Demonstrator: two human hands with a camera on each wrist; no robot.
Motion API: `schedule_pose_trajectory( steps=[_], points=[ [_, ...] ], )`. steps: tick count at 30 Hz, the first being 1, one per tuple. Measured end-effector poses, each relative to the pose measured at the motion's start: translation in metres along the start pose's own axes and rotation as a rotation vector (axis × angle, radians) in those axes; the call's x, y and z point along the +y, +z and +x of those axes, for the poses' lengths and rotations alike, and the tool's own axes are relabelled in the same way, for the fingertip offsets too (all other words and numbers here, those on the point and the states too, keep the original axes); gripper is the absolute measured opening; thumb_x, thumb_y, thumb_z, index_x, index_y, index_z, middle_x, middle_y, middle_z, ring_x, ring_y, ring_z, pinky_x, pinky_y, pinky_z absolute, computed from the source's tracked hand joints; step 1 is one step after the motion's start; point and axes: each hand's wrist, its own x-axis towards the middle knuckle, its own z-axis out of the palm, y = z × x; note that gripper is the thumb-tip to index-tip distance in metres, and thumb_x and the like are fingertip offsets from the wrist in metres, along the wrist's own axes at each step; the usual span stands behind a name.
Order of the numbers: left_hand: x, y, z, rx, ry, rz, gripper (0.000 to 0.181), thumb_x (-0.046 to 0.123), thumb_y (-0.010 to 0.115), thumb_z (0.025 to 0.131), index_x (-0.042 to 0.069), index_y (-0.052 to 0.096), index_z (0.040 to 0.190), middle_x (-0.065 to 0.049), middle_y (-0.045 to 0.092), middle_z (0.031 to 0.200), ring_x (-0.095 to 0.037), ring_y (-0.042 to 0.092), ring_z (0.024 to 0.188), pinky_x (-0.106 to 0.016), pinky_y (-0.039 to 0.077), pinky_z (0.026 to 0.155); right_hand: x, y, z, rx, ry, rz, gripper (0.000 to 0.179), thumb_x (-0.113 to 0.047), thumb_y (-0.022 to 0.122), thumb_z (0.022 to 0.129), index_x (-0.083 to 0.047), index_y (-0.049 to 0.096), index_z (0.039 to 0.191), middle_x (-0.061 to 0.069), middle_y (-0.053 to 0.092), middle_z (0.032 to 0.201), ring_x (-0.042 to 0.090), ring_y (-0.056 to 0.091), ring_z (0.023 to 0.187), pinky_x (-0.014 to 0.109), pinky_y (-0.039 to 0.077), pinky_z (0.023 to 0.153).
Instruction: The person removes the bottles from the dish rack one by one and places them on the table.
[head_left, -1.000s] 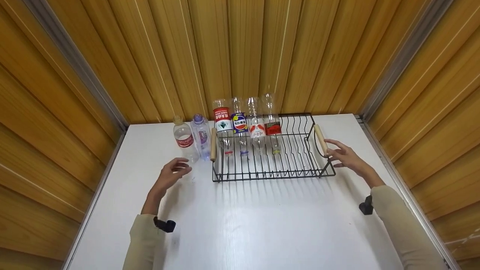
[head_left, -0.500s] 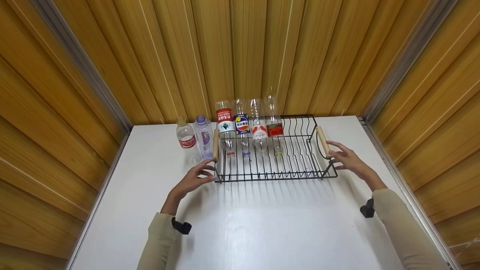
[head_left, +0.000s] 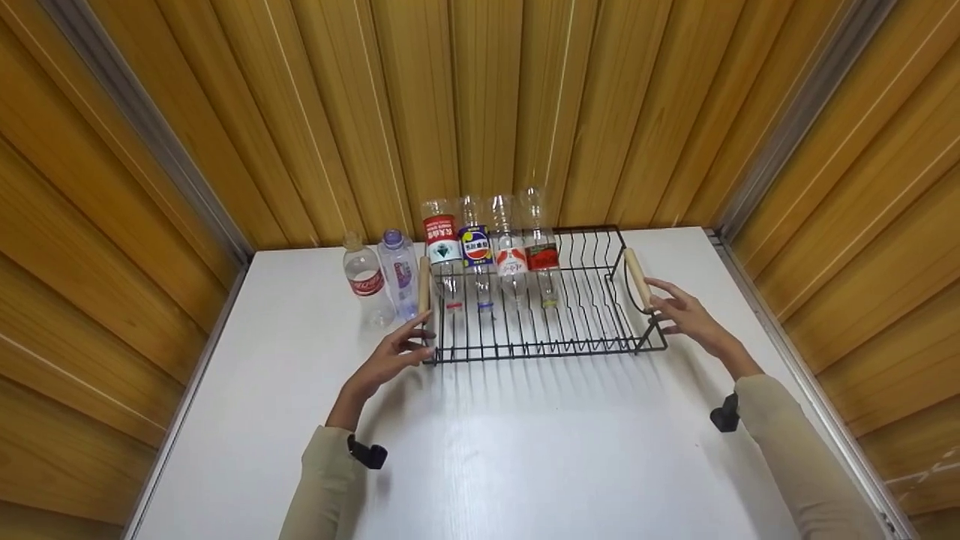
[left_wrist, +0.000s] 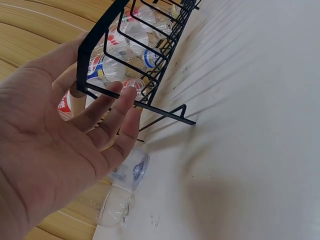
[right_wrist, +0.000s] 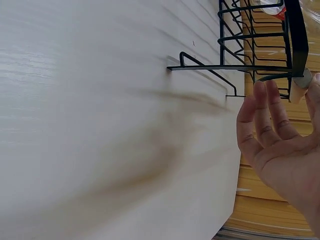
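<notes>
A black wire dish rack with wooden side handles stands on the white table. Against its left end rest the fingers of my left hand, loosely bent around the lower end of the left handle. At the other end my right hand touches the bottom of the right handle with spread, relaxed fingers. Several plastic bottles lean upside down in the rack's left half, among them a bottle with a red-and-white label and one with a blue-and-yellow label. Finger contact is partly hidden by the frame.
Left of the rack stand a clear bottle with a red label and a lilac bottle, both upright and close to my left hand. Wooden panel walls enclose the table at the back and sides.
My left hand has moved right from beside the red-labelled clear bottle to the rack's left end. The right hand stays at the right handle. The view shifts slightly; rack and bottles keep their places.
</notes>
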Motion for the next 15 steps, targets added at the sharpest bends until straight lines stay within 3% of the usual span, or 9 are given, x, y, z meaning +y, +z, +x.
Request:
schedule_pose_trajectory(
  steps=[5,10,15],
  points=[
    [0.002,0.0,0.0,0.015,-0.024,-0.009,0.081,0.018,0.071,0.096,0.022,0.026,0.163,-0.031,0.049,0.147,-0.03,0.06,0.118,-0.04,0.053,0.091,0.002,-0.003,0.001,-0.019,-0.008,0.009,0.058,-0.036,0.047,0.109,-0.015,0.03,0.161,0.035,0.055,0.139,0.008,0.066,0.103,0.035,0.057,0.087],
    [0.001,-0.001,0.0,0.023,-0.068,-0.023,0.084,0.018,0.072,0.096,0.025,0.024,0.164,-0.026,0.051,0.146,-0.027,0.06,0.118,-0.034,0.051,0.087,-0.008,-0.013,0.004,-0.028,-0.017,-0.043,0.059,-0.032,0.052,0.108,-0.008,0.034,0.158,0.029,0.058,0.135,0.001,0.065,0.102,0.033,0.058,0.089],
    [0.0,-0.002,0.001,0.028,-0.091,-0.025,0.085,0.017,0.072,0.095,0.027,0.024,0.164,-0.025,0.053,0.145,-0.021,0.065,0.109,-0.043,0.054,0.091,-0.026,-0.026,0.012,0.05,-0.022,-0.066,0.058,-0.031,0.055,0.107,-0.001,0.04,0.154,0.008,0.063,0.128,-0.001,0.062,0.102,0.02,0.056,0.085]
  ],
)
